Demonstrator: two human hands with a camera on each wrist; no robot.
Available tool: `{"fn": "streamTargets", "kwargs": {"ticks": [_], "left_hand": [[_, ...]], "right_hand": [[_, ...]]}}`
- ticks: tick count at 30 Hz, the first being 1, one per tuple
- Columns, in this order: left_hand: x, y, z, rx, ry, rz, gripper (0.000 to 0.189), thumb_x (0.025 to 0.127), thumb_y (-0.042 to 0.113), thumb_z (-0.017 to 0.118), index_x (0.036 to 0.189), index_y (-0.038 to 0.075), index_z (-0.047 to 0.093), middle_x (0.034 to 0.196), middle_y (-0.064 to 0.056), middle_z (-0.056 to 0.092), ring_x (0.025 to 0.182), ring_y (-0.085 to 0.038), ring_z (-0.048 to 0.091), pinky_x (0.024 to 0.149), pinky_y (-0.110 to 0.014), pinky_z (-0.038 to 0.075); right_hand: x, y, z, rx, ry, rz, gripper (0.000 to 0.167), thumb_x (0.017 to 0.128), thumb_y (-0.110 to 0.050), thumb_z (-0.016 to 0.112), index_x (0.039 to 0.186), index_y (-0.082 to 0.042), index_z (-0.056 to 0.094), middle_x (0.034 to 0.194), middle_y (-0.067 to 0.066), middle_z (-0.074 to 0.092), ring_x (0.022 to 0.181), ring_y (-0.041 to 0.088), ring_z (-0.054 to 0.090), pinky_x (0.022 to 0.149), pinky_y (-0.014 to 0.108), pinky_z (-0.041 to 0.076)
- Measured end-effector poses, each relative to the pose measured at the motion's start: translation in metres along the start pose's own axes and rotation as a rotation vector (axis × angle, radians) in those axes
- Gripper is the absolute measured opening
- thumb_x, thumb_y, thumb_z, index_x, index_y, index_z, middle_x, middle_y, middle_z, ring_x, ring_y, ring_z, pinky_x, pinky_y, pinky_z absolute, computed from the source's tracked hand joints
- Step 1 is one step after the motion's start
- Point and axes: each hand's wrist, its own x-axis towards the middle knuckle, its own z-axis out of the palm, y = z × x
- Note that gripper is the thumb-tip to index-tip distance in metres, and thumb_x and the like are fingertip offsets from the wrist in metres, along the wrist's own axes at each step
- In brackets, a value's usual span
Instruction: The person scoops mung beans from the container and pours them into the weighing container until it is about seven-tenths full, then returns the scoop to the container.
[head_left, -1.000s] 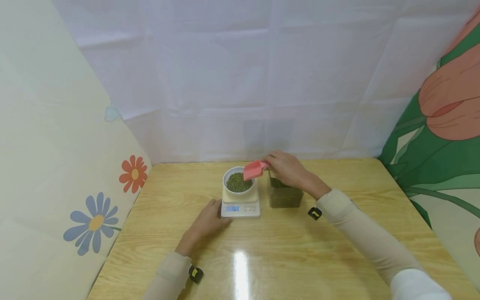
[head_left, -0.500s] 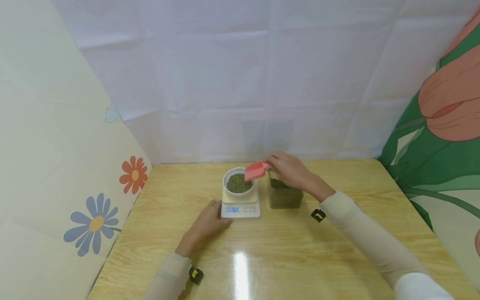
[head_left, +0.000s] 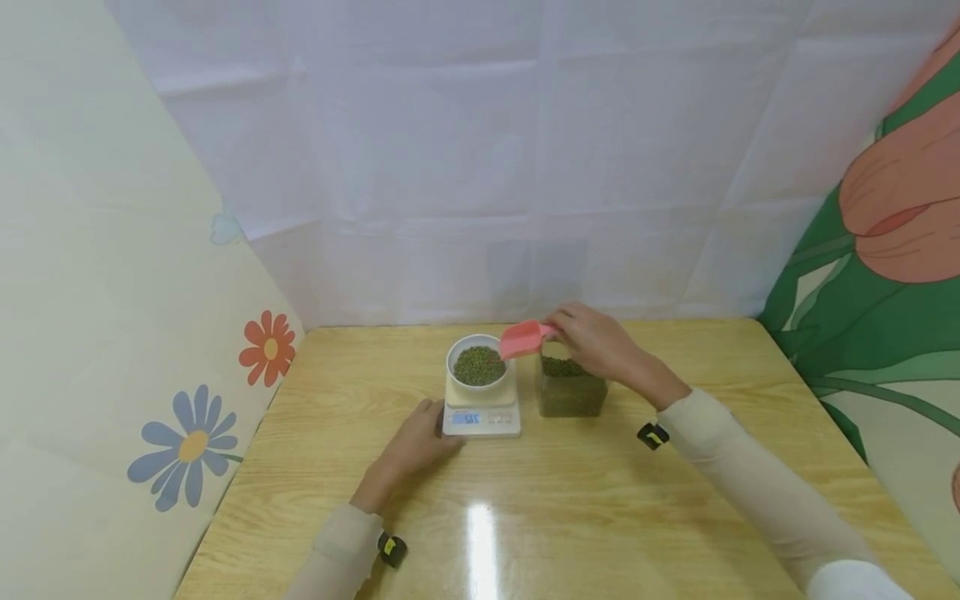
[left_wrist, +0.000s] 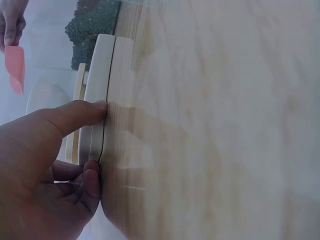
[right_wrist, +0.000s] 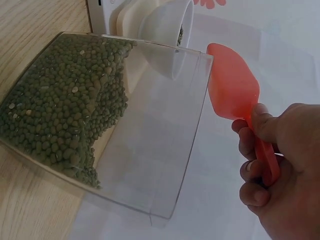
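My right hand [head_left: 592, 337] grips a pink scoop [head_left: 522, 338] by its handle, above the gap between a white bowl and a clear box. Inside the bowl [head_left: 480, 387] lie green mung beans [head_left: 480, 365]. It stands on a white kitchen scale [head_left: 501, 431] with a lit display. The clear box [head_left: 572, 402], part filled with more mung beans [right_wrist: 55, 110], stands right of the scale. My left hand [head_left: 416, 437] holds the scale's near left corner, thumb on the front edge and fingers curled at the side. The scoop's inside is not visible in the right wrist view.
Everything stands on a wood-grain table [head_left: 330, 467]. A white cloth [head_left: 420, 167] hangs behind its far edge. Flower-printed panels stand at the left [head_left: 97, 333] and right [head_left: 900, 400].
My right hand and the scoop have moved right, from over the bowl's right side toward the clear box. The display digits have changed. My left hand stays at the scale.
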Motion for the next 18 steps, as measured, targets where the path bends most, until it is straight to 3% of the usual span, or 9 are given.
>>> {"fn": "streamTargets", "kwargs": {"ticks": [12,18], "left_hand": [[0.0,0.0,0.0,-0.015,-0.005,0.0,0.067,0.089,0.034,0.085,0.148,0.012,0.06,0.125,-0.005,0.061,0.115,-0.022,0.058,0.115,-0.053,0.05],[0.0,0.001,0.0,-0.008,-0.002,-0.004,0.067,0.089,0.033,0.086,0.148,0.012,0.06,0.126,-0.005,0.061,0.116,-0.022,0.059,0.115,-0.052,0.05]], "right_hand": [[-0.012,0.004,-0.01,-0.014,0.002,0.026,0.031,0.107,-0.021,0.064,0.129,0.001,0.069,0.127,0.019,0.071,0.122,0.038,0.065,0.105,0.054,0.058],[-0.018,0.008,-0.014,-0.011,0.034,0.025,0.029,0.105,-0.018,0.065,0.126,0.001,0.07,0.119,0.017,0.072,0.114,0.036,0.067,0.099,0.052,0.06]]}}
